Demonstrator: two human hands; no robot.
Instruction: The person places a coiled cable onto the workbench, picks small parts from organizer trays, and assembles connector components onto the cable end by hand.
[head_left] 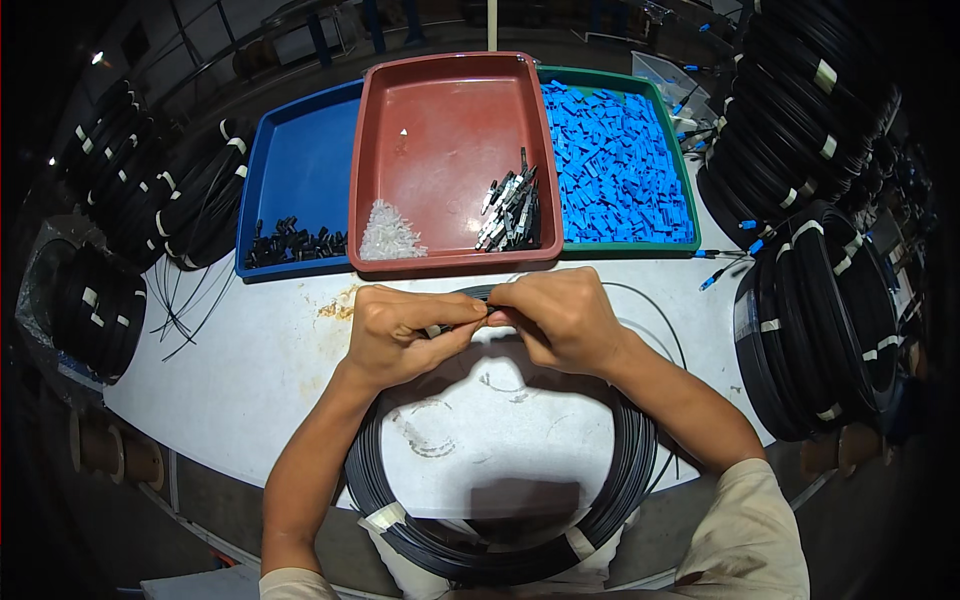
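Note:
Both my hands meet over the far side of a coil of black cable [368, 465], just in front of the red tray. My left hand [405, 330] is closed in a pinch, thumb against forefinger. Right beside it, fingertips nearly touching, my right hand [565, 315] pinches too. A short dark bit of black cable [489, 309] shows between the fingertips; its end is hidden by my fingers. The coil lies partly on the white table and hangs over its front edge, with pale tape [383, 517] wrapped round it.
The red tray [455, 266] holds small clear sleeves [390, 234] and black-and-silver connector parts [512, 212]. At its left a blue tray [300, 125] holds small black pieces; a green tray [688, 205] at its right holds many blue connector pieces [615, 165]. Cable coils [820, 310] stand on both sides.

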